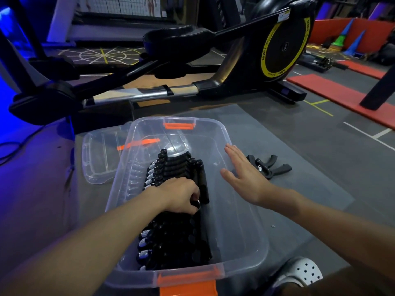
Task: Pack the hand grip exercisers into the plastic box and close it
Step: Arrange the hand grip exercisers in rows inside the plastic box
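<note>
Left hand (181,195), mine: fingers curled down over the middle of the hand grip exercisers (171,169), fingertips pinching one unit where a steel coil shows. Right hand (243,176): flat, fingers straight and close together, holding nothing, poised over the right rim of the plastic box (245,268) and pointed toward the loose exerciser (269,166). Stock in box: one long row, black handles nested side by side, coil springs toward the left wall, running from the near end to past the middle and kept to the left half. Stock outside: the loose exerciser lies on the grey mat (310,142) just beside the box's right wall; it may be two overlapped, I cannot tell. Lid (96,161): clear, off, lying flat on the mat against the box's left side. Orange latches (179,125): one at each short end. Handling, as I judge it: each unit light, rigid, sprung at the coil, with splayed handles apt to snag on neighbours; the matt grips look unlikely to slip. Best hold is across both handles near the coil, squeezed slightly so the unit slots into the row. Box walls look thin and probably flex, so I would steady the rim when pressing the lid on.
</note>
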Tool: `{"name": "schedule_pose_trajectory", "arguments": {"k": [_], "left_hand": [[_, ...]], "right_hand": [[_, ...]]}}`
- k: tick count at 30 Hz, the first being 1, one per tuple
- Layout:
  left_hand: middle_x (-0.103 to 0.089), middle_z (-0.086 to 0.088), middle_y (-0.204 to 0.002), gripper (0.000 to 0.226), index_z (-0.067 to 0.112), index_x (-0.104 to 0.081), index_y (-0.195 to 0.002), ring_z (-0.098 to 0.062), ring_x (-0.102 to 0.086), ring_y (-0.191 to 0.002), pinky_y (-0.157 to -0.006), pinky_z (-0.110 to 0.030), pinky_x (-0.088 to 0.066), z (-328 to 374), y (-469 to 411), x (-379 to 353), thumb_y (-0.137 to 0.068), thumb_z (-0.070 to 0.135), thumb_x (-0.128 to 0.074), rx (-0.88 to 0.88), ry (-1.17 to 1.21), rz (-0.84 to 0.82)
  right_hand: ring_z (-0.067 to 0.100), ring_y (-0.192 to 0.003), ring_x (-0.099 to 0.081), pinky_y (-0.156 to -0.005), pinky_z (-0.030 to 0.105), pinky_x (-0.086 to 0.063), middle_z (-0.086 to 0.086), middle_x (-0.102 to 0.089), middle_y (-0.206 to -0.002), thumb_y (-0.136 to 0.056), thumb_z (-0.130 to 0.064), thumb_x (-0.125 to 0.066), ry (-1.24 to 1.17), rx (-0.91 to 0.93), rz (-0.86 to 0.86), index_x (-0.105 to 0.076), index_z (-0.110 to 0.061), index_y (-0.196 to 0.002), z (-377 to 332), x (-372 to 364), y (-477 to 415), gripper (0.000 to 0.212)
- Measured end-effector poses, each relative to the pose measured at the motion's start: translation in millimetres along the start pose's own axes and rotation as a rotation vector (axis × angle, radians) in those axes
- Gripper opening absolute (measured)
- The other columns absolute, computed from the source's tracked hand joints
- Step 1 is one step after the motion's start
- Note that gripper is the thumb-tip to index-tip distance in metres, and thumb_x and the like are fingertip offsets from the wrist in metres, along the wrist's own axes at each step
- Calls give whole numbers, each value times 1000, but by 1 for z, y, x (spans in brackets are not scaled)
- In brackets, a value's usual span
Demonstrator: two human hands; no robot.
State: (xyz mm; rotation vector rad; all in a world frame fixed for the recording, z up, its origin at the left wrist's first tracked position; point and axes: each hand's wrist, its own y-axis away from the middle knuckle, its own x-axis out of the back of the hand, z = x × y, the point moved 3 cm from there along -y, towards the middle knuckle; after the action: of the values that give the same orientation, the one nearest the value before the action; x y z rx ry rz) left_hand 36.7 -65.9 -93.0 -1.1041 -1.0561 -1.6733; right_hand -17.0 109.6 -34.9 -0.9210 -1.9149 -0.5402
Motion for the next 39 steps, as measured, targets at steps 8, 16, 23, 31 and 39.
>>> {"name": "schedule_pose_trajectory", "arguments": {"k": [8, 16, 23, 31, 39], "left_hand": [[-62, 10, -84, 29, 25, -68, -92, -11, -59, -79, -74, -33, -52, 6, -4, 30, -74, 48, -71, 7, 217, 88], [-61, 12, -97, 22, 26, -66, -101, -8, -55, -95, -86, -33, -48, 59, -30, 85, -85, 42, -63, -139, 345, 471], [-32, 10, -148, 69, 29, -44, -136, -7, -19, -142, -115, -34, -24, 63, -64, 69, -81, 71, -43, -87, 143, 306], [-31, 20, -150, 78, 36, -41, -138, 3, -12, -143, -108, -22, -12, 54, -68, 69, -76, 81, -32, -133, 70, 354], [-35, 22, -145, 72, 37, -46, -134, 3, -15, -141, -110, -21, -13, 53, -68, 70, -77, 81, -38, -158, 77, 366]], "right_hand": [[2, -146, -15, -118, 23, -13, -12, -23, -157, -99, -35, -45, -147, 6, 72, -24, -21, -152, 5, 6, 1, 58], [21, -104, -56, -94, 31, -42, 8, -58, -124, -96, -26, -50, -100, -402, 252, -45, -11, -135, 121, 43, -18, 42], [33, -105, -58, -88, 37, -47, 14, -64, -111, -89, -25, -60, -71, -564, 178, -55, -6, -119, 200, 10, -41, 36], [31, -109, -58, -93, 44, -48, 8, -62, -111, -73, -39, -76, -39, -640, 115, -51, -17, -117, 263, -12, -69, 56], [25, -110, -59, -93, 39, -47, -1, -64, -116, -67, -39, -80, 16, -623, 166, -50, -21, -119, 270, -25, -65, 63]]}}
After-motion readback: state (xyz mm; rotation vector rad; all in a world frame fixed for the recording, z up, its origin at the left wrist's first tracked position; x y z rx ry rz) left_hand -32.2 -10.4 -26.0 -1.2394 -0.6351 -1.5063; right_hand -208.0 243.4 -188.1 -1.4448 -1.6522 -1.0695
